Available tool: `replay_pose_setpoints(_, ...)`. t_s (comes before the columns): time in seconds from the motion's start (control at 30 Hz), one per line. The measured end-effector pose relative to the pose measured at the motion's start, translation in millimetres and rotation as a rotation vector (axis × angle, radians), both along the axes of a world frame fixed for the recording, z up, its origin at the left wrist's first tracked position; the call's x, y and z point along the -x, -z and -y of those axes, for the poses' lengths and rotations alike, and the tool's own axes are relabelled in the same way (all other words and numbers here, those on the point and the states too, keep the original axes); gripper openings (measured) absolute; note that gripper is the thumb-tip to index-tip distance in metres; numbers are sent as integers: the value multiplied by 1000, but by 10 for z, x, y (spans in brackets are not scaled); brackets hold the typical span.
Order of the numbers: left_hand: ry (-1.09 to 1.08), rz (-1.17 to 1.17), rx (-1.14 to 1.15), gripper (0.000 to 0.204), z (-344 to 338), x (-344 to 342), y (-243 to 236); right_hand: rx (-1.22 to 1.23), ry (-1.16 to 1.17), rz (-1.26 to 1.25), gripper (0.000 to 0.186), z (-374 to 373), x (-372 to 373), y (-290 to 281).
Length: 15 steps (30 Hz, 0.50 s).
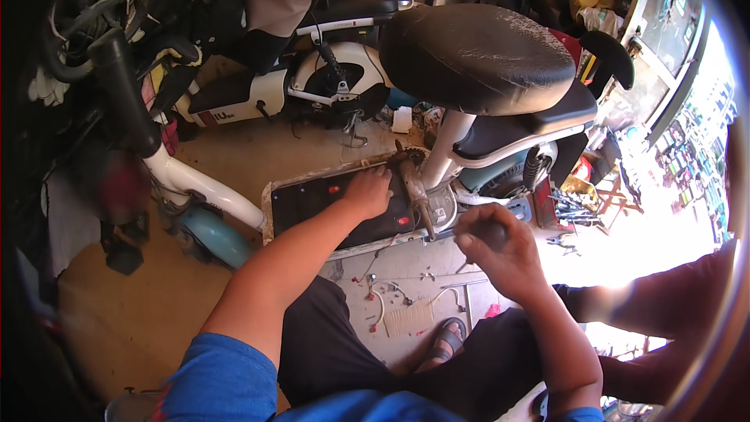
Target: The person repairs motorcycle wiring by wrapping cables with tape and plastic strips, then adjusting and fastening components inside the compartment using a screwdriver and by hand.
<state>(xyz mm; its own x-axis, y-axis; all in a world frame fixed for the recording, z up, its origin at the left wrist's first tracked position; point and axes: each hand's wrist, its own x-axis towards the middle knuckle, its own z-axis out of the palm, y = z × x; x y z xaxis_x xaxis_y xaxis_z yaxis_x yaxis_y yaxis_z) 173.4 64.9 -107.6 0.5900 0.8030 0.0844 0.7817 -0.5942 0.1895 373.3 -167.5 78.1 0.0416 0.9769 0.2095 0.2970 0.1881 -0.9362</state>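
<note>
In front of me is an electric scooter with a round-ended black seat (484, 55) and a pale frame. In its open footwell tray (269, 215) lies a black battery (312, 207) with red terminal caps. My left hand (369, 194) rests at the battery's upper side, its fingers curled inward; anything between them is hidden. Across the tray's right end lies the scooter's rusty metal crank bar (416, 191), just right of that hand. My right hand (504, 254) is raised right of the tray, wrapped round the dark handle of a screwdriver (491, 234), whose thin shaft points down.
Behind stands another white electric scooter (340, 78). Cables and small parts (383, 297) lie on the floor by my sandalled foot (447, 340). Loose tools (578, 211) and a small wooden stool (621, 203) are at the right. A person's dark red clothing (664, 297) shows at the right edge.
</note>
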Motion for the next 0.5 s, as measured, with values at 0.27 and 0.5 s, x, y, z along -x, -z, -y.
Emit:
replay_pose_setpoints(0.27,28,-1,83,67,241,666,-211,35,65,757,27,54,-256,97)
replay_pose_setpoints(0.5,9,-77,197,72,395,1253,-155,479,-190,-185,52,227,-214,22)
